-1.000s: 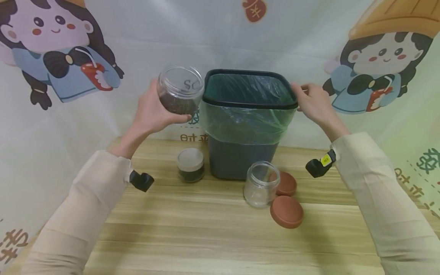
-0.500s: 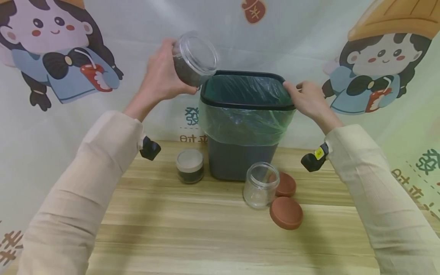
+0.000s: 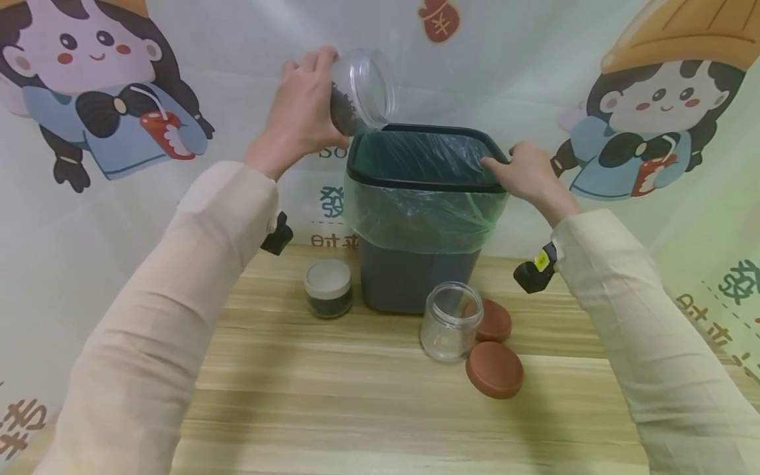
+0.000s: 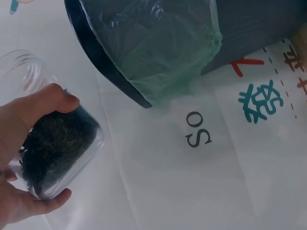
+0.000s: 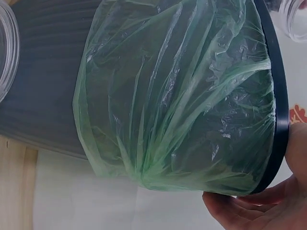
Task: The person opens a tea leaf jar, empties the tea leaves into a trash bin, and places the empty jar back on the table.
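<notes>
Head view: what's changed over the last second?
The left hand raised the jar with dark contents, moved it right and tipped its mouth toward the bin. The right hand shifted slightly left, staying at the bin's rim. No new grip or release. The lidded jar, open clear jar and two red lids stayed put.

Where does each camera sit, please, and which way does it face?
Head: worn on the head, facing forward and down at the bin; left hand, right hand and both sleeves show.
Left wrist: worn there, facing the tilted jar and bin; part of the left hand shows.
Right wrist: worn there, facing the green liner; part of the right hand shows.
Both wrist views share bin and liner.
</notes>
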`<state>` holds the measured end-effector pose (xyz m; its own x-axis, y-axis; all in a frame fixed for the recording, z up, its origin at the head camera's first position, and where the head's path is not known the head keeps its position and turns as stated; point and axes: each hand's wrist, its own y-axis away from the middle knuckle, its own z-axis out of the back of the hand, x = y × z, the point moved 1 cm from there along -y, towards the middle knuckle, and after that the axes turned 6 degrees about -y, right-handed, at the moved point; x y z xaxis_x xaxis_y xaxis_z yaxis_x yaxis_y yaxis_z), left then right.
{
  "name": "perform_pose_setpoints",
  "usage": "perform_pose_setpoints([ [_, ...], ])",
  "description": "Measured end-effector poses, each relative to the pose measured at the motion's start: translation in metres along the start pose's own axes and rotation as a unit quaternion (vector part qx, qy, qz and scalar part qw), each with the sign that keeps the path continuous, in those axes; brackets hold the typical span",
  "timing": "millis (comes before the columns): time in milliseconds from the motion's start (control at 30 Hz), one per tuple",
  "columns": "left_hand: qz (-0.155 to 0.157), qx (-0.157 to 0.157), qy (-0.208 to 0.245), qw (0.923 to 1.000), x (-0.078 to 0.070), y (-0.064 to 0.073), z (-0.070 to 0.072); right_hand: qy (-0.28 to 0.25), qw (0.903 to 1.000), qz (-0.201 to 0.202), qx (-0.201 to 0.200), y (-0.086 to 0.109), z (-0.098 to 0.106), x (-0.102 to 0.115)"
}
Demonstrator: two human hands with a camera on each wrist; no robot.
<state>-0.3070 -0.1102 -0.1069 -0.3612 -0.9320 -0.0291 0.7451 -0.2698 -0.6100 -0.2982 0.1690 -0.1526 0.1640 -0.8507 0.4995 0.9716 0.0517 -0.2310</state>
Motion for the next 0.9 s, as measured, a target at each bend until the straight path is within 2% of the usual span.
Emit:
perform_pose_setpoints([
  [233,-0.021,-0.002,-0.071,0.9972,-0.005,-0.01,0.0,0.0,0.9996,-0.024,0.017,-0.004,-0.002,0.0],
  [433,-0.028,0.02,-0.119,0.9923,-0.011,-0.018,-0.002,-0.003,0.9992,-0.029,0.027,-0.007,-0.003,0.0],
  [600,-0.049,0.032,-0.168,0.984,-0.016,-0.023,-0.003,-0.011,0.9982,-0.038,0.045,-0.008,-0.003,-0.001],
  [900,-0.089,0.011,-0.239,0.9667,-0.026,-0.025,-0.004,-0.013,0.9983,-0.026,0.05,-0.006,-0.001,0.0],
])
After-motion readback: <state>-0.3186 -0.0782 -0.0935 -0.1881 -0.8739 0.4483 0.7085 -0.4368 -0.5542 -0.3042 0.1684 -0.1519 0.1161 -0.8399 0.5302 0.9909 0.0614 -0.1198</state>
